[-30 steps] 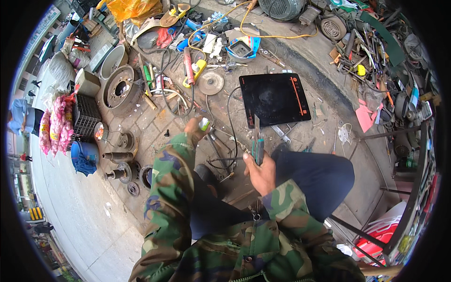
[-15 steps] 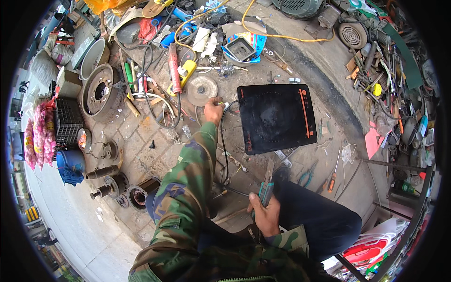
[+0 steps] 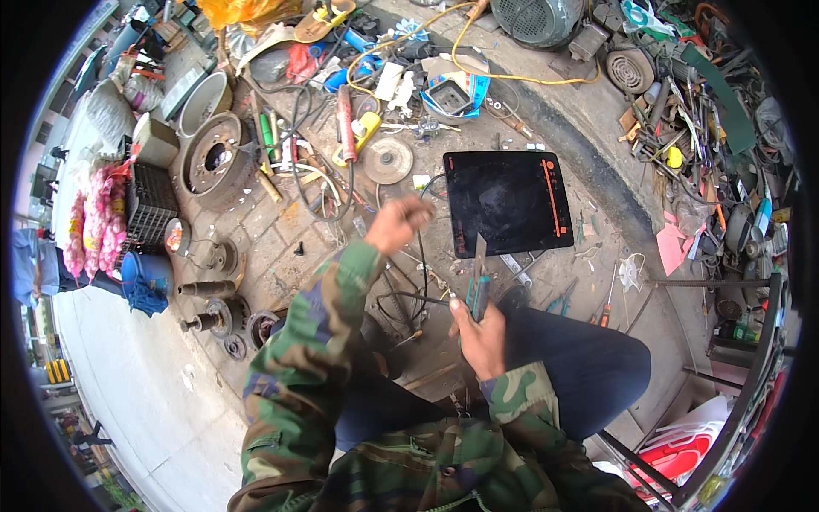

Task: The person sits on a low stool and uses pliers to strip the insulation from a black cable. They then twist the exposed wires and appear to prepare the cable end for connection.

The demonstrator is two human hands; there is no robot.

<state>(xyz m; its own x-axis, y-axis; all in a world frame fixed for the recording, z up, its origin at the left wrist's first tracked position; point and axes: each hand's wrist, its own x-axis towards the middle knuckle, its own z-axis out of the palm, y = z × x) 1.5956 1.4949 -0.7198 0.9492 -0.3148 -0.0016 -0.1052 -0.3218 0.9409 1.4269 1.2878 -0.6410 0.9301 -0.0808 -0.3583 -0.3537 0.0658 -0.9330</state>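
Looks like an open-air repair stall right on the street, not any kind of indoor shop. Everything's spread out on the worn brick paving (image 3: 281, 230) instead of a bench: a rusty round brake drum (image 3: 213, 160), a grey grinding disc (image 3: 388, 160), a flat black glass induction cooktop (image 3: 510, 200) and a long yellow power cable (image 3: 490, 60). Off to the right there's a heap of scrap metal parts and hand tools (image 3: 699, 128), and a big grey ribbed electric motor (image 3: 537, 19) at the top. A pale concrete kerb (image 3: 128, 384) runs past on the left.
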